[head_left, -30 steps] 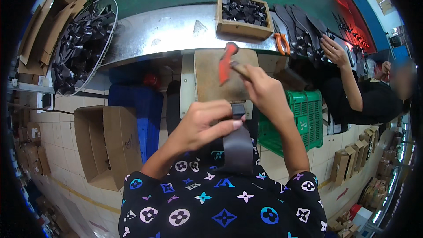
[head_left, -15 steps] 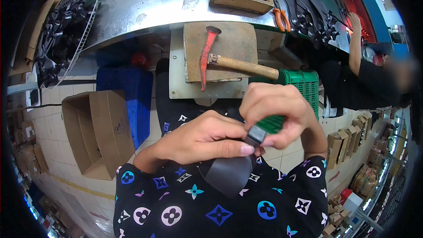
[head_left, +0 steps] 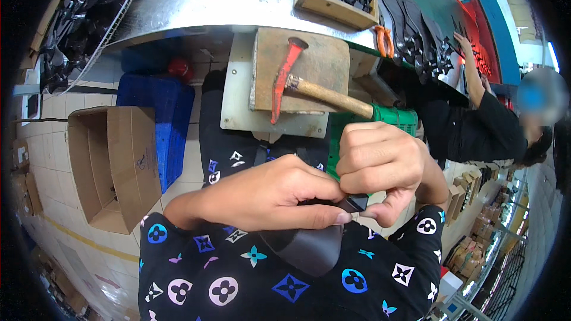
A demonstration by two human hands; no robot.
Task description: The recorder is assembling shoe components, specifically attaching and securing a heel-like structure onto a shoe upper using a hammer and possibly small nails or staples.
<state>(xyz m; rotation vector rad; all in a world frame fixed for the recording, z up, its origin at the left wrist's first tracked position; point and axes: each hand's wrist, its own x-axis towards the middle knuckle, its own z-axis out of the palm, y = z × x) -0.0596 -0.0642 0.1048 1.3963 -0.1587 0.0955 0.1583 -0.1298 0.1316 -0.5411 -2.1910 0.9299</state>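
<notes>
Before my chest, my left hand (head_left: 285, 196) is closed around a dark grey flat blade (head_left: 306, 249), its broad rounded end hanging below the thumb. At the other end a small black square block (head_left: 355, 203) sticks out past my left fingers. My right hand (head_left: 383, 169) is curled against this block, knuckles up, with the thumb beside it. The fingers hide most of the contact. A red-headed hammer (head_left: 333, 97) with a wooden handle lies on a worn square plate (head_left: 333, 53) beyond my hands.
On the metal bench (head_left: 208, 0) stand a wooden box (head_left: 339, 9) of small black blocks, orange-handled pliers (head_left: 384, 41) and several dark blades (head_left: 410, 24). A wire basket (head_left: 113, 35), cardboard box (head_left: 131, 172), blue crate (head_left: 172, 125) and green crate (head_left: 404, 120) surround me. A co-worker (head_left: 476, 128) is at right.
My right hand has curled further over the block, its fingers turning down and hiding more of it. The blade has tilted slightly flatter. The whole view has shifted a little.
</notes>
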